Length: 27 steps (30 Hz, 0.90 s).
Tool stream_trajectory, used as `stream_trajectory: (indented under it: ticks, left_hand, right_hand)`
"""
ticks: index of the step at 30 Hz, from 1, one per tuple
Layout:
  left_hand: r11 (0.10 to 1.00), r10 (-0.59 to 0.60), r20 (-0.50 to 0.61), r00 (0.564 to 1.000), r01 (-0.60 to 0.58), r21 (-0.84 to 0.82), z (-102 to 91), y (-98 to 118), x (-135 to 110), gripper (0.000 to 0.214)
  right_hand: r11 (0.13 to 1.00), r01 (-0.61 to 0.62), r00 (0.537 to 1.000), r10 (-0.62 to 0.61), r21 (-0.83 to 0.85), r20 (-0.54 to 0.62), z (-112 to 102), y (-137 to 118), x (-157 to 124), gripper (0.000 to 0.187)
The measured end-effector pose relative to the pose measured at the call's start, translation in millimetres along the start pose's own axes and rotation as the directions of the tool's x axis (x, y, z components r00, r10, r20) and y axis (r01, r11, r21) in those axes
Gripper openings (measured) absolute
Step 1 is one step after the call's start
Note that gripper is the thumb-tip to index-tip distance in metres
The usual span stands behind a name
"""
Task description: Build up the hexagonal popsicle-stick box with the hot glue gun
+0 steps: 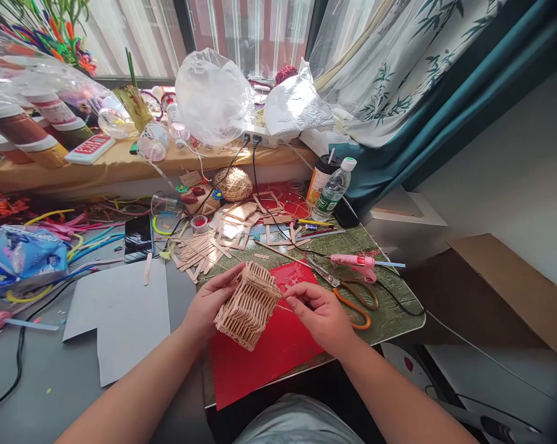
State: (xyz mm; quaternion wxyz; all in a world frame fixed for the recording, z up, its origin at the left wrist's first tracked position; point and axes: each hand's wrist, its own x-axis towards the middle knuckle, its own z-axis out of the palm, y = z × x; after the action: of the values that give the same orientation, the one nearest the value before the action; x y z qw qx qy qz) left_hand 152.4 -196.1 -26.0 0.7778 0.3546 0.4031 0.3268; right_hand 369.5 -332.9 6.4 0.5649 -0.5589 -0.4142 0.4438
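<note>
Head view: gripping stick model [248, 305] with left hand [211, 302], fingers closed on its 9 o'clock side, just above red sheet [269, 361] on table [391, 314]. Pinching thin stick [282, 306] at model's 3 o'clock edge with right hand [319, 314]. Probably best: keep left grip firm, pinch light, avoid crushing slats.

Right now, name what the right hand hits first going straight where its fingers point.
The craft-stick model in the left hand; the right hand seems almost against its side, though depth is unclear.
</note>
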Motion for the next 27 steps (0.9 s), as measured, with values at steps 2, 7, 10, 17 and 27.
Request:
stream_trajectory:
  ticks: [2, 7, 10, 17, 27]
  left_hand:
    - [1.0, 0.022, -0.005, 1.0, -0.022, 0.015, -2.1, -1, 2, 0.073]
    - [0.999, 0.038, 0.0, 0.999, -0.038, 0.025, -6.0, -3, 5, 0.072]
    - [0.999, 0.025, 0.005, 1.0, -0.025, -0.023, -3.0, -1, 2, 0.065]
    - [0.998, 0.061, 0.018, 0.998, -0.06, -0.023, 1.3, 3, -4, 0.056]
    - [0.863, 0.403, 0.357, 0.842, -0.48, 0.158, -11.1, 0, -6, 0.03]
  right_hand:
    - [1.0, 0.004, 1.0, -0.004, 0.002, -0.012, 2, 0, -1, 0.022]
    - [0.999, 0.033, 0.999, -0.033, -0.043, 0.006, 1, -1, -3, 0.021]
    - [0.997, 0.033, 0.999, -0.031, -0.065, 0.021, -1, -1, -4, 0.021]
    - [0.992, 0.078, 0.993, -0.069, -0.103, 0.093, -5, -3, -13, 0.022]
    - [0.99, 0.015, 0.981, 0.013, -0.142, 0.191, -18, 4, -7, 0.024]
